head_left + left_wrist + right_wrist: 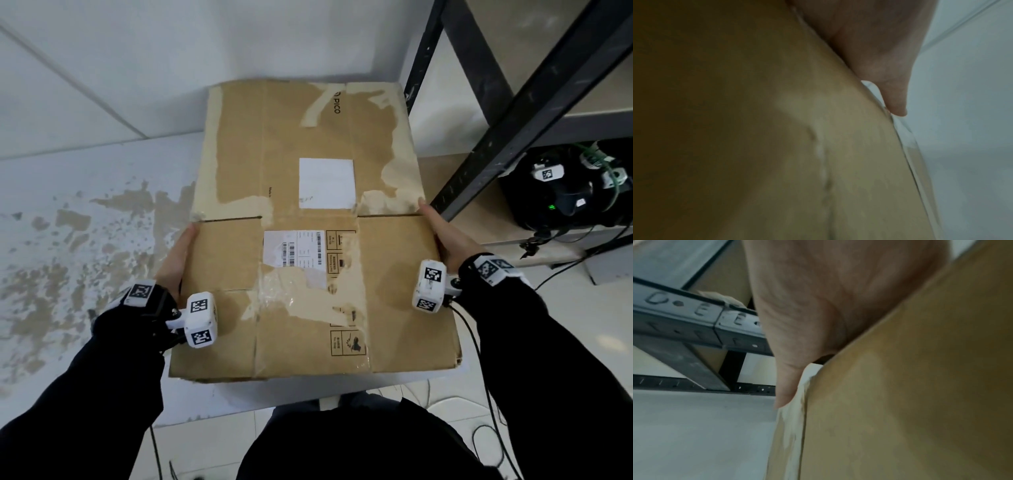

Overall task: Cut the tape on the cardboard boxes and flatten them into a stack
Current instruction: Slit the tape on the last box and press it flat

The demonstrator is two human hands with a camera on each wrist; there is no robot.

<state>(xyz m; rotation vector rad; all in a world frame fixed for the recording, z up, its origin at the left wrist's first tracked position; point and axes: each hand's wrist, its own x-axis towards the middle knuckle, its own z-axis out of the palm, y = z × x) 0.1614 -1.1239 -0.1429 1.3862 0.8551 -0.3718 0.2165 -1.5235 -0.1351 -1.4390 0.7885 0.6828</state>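
Dark sleeves reach forward to a flattened cardboard box (308, 222) lying on the white table (85, 192) beside a metal shelf (513, 113). Left hand (176, 260) and right hand (445, 236) press its opposite side edges with straight fingers, curling round nothing. Torn tape (301, 291) and a shipping label (294, 248) cover the top face.

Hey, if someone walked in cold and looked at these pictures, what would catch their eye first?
First, the big flattened cardboard box filling the middle of the head view, its surface torn pale where tape came off and bearing a white shipping label. The left hand and right hand hold its opposite side edges. A dark metal shelf stands at the right.
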